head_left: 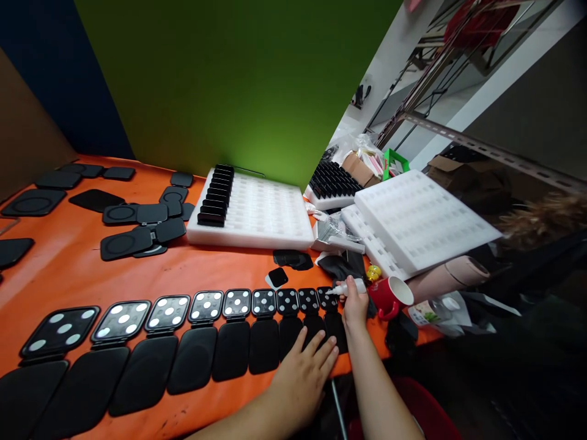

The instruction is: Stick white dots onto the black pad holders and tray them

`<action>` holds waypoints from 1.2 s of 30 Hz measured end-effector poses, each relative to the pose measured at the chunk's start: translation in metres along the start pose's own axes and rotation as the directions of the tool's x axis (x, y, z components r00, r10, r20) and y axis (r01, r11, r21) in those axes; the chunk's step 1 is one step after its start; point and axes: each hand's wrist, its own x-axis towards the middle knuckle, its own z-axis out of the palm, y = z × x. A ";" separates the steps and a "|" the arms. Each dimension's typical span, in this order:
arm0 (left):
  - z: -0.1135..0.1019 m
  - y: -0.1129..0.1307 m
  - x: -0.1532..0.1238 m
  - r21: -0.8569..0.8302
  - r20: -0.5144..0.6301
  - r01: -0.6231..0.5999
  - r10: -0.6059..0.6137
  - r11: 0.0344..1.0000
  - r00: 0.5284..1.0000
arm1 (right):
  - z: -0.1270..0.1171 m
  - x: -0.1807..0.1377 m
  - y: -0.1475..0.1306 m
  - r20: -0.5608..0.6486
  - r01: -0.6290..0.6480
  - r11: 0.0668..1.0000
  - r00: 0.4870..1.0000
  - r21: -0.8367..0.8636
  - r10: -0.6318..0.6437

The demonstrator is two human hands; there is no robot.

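Note:
My right hand (pixel 356 305) grips a small white squeeze bottle (pixel 352 287), its nozzle pointing left over the last dotted black panel (pixel 326 297) at the right end of a row. Each of these hinged black cases lies opened flat, with an upper half bearing white round dots and a plain lower half (pixel 233 351). Fingers spread, my left hand (pixel 305 374) rests palm down on the lower halves near the right end. A loose black square (pixel 277 277) with a white piece under it lies behind the row.
White foam trays (pixel 270 214) stand behind, one holding upright black pieces. Loose black pads (pixel 126 243) lie at the left on the orange tabletop (pixel 192 266). A red mug (pixel 389 296) and a pink roll (pixel 447 278) are close by my right hand. A green panel (pixel 238 79) rises behind.

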 end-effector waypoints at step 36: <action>0.011 0.000 0.001 -0.012 -0.011 0.016 -0.016 1.000 1.000 | -0.001 0.004 0.005 -0.012 0.045 0.999 0.999 -0.022 -0.045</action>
